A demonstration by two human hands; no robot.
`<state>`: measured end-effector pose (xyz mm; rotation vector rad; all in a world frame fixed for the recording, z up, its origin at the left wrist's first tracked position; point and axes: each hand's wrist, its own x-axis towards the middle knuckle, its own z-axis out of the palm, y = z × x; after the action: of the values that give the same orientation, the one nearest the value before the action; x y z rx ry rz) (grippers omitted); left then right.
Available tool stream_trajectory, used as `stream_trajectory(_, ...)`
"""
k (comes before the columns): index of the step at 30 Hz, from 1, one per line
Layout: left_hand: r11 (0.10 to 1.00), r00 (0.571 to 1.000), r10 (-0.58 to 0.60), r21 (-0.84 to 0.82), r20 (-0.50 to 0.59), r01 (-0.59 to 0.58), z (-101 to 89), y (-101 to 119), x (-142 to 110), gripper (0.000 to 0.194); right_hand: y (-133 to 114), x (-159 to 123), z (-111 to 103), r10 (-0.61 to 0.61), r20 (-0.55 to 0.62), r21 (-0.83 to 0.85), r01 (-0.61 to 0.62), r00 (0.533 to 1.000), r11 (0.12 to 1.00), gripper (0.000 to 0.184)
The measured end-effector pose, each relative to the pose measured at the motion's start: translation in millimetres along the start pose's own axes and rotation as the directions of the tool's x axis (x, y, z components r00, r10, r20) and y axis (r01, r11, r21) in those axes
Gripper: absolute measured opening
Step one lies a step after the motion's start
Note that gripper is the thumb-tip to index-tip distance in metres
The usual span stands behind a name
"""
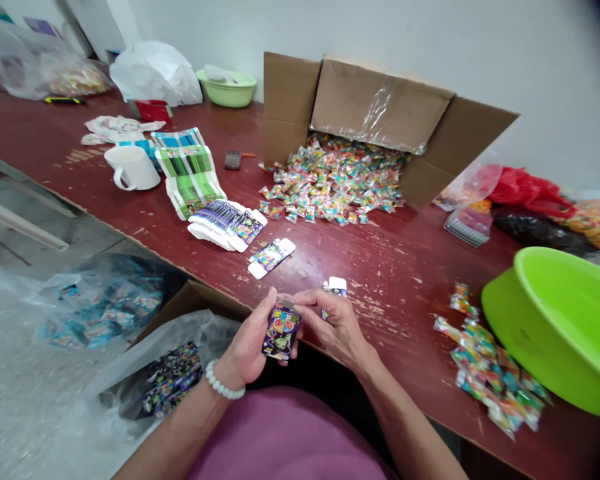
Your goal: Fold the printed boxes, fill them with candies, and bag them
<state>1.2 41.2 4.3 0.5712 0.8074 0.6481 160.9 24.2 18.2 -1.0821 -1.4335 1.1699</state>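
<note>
My left hand [254, 340] is closed around a small dark purple printed candy box [282, 331], held upright above the table's front edge. At its top end, my right hand [333, 320] pinches the box's flap between thumb and fingers. Just beyond my right hand, another small box [336, 285] with a white flap lies on the table, partly hidden by the fingers. A flattened printed box [273, 257] lies a little farther left. Behind it rests a fanned stack of purple flat boxes [227, 223], next to green ones [190, 175].
A cardboard carton [380, 100] lies on its side, spilling wrapped candies [335, 180]. A green basin [545, 327] stands at right beside more wrapped candies [495, 373]. A white mug [131, 168] stands at left. Below the edge, a plastic-lined carton holds purple boxes [175, 377].
</note>
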Motion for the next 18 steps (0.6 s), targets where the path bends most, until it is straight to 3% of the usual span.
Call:
stream_trajectory(2, 1.0, 1.0, -0.019, -0.008, -0.017, 0.019, -0.3, 1.4, -0.4, 0.054, -0.8, -0.1, -3.7, -0.037, 0.048, -0.074, 0.04, 0.998, 0.996, 0.021)
stream_trajectory(5, 0.999, 1.0, 0.01, 0.035, -0.029, -0.009, 1.1, 0.7, -0.6, 0.053, -0.2, 1.2, -2.7, 0.051, 0.001, -0.073, -0.051, 0.999, 0.996, 0.02)
stream_trajectory(8, 0.993, 0.996, 0.066, 0.106, -0.058, -0.06, 2.7, -2.1, 0.5, 0.054, 1.3, 4.2, 2.8, 0.171, -0.035, -0.01, -0.172, 0.985, 0.985, 0.018)
stream_trajectory(13, 0.988, 0.998, 0.05, 0.148, -0.042, -0.043, 0.9, -4.5, 2.8, 0.075, 2.8, 8.7, 6.5, 0.29, -0.008, 0.162, -0.285, 0.957, 0.945, 0.022)
stream_trajectory(15, 0.986, 0.997, 0.046, 0.162, -0.063, -0.036, -1.2, -4.1, 2.6, 0.076, 2.0, 7.8, 4.5, 0.263, 0.004, 0.135, -0.261, 0.965, 0.956, 0.022)
stream_trajectory(18, 0.989, 0.996, 0.027, 0.148, -0.089, -0.013, -4.8, -3.8, 2.6, 0.064, 0.3, 2.5, 1.3, 0.112, 0.074, 0.008, -0.113, 0.991, 0.994, 0.021)
